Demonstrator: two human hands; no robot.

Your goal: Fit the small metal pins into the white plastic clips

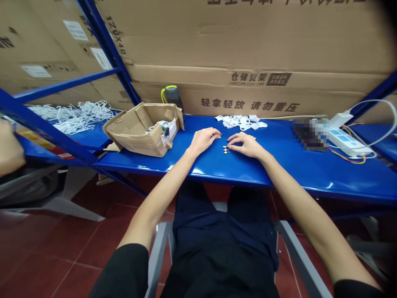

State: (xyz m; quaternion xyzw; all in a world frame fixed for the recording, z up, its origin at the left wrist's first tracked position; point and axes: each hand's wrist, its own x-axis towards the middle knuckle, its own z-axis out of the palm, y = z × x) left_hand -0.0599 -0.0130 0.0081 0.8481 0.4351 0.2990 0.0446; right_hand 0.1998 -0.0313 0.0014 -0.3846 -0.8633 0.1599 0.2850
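My left hand (203, 140) rests on the blue shelf top (198, 163), its thumb and fingers drawn together around a tiny tan piece that is too small to name. Opposite it, my right hand (245, 145) is curled in a loose pinch, with its fingertips at a little group of small white parts with metal pins (226, 150). What lies between those right fingertips is too small to make out. Behind the hands is a loose pile of flat white plastic pieces with round holes (243, 122).
On the left stands an open cardboard box (136, 138) with small parts inside, a dark bottle (173, 96) behind it. White hooked pieces (82, 116) lie farther left, near another person's blurred arm (10, 151). A white power strip (350, 140) with cables sits right, beside a pixelated object (310, 134).
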